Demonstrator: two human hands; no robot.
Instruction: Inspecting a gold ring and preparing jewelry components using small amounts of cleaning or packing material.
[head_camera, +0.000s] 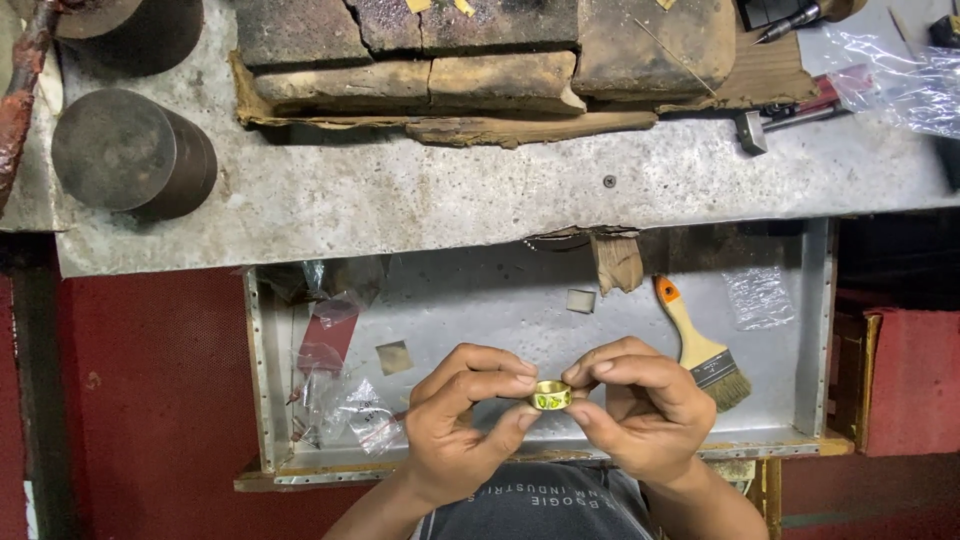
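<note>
Gold ring (551, 396), pinched above tray

You've got the ring (551, 396) between both hands, left hand (462, 420) and right hand (645, 410), over the tray (815, 330). Brush (703, 350) lies just right; plastic bags (345, 405) left. Bricks (480, 50) far, cylinders (130, 150) far left, approx.

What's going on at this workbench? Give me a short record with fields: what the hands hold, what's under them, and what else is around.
held: gold ring, pinched from both sides
left hand: fingers on the ring's left side
right hand: fingers on the ring's right side
below: open metal drawer tray
in tray: paintbrush with orange-tipped handle, clear plastic bags, small metal squares
bench top: two metal cylinders, cracked bricks, hammer
</note>
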